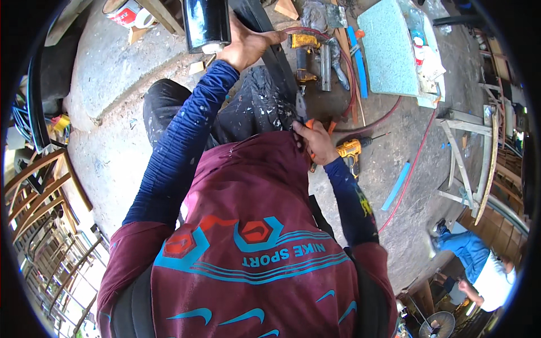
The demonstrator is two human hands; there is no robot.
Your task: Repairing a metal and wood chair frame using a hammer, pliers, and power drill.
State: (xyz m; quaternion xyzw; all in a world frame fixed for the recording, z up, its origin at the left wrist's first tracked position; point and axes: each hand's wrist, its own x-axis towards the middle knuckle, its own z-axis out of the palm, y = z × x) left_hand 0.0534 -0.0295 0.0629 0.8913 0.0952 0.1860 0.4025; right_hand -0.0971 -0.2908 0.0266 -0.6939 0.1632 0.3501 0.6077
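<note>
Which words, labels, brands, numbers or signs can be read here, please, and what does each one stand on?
Shirt: large blue lettering, legible but upside down in the view, with logos; I won't copy the wording.
Can: lettering on a red and white label, sideways and small; not copied either.
Bottle: red and white; any print is too small to read.
Drill: any marking is too small to read.

Pale-blue panel (384, 52) — 1 round fan (436, 325)
</note>
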